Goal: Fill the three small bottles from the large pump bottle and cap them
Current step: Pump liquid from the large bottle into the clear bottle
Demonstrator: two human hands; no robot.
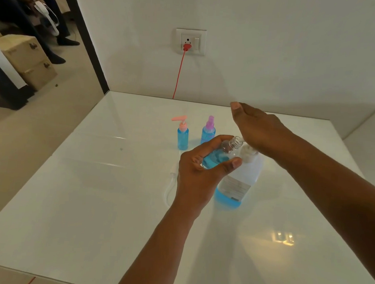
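The left hand (199, 164) grips the small open bottle (221, 153), tilted, its mouth pointing right, up under the big pump bottle (238, 178) spout. The right hand (258, 127), fingers straight, presses the pump from above.

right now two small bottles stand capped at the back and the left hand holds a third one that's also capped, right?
Not quite: the third small bottle in the left hand is uncapped, its threaded neck bare, in the head view. The pink-pump bottle and purple-spray bottle do stand capped at the back.
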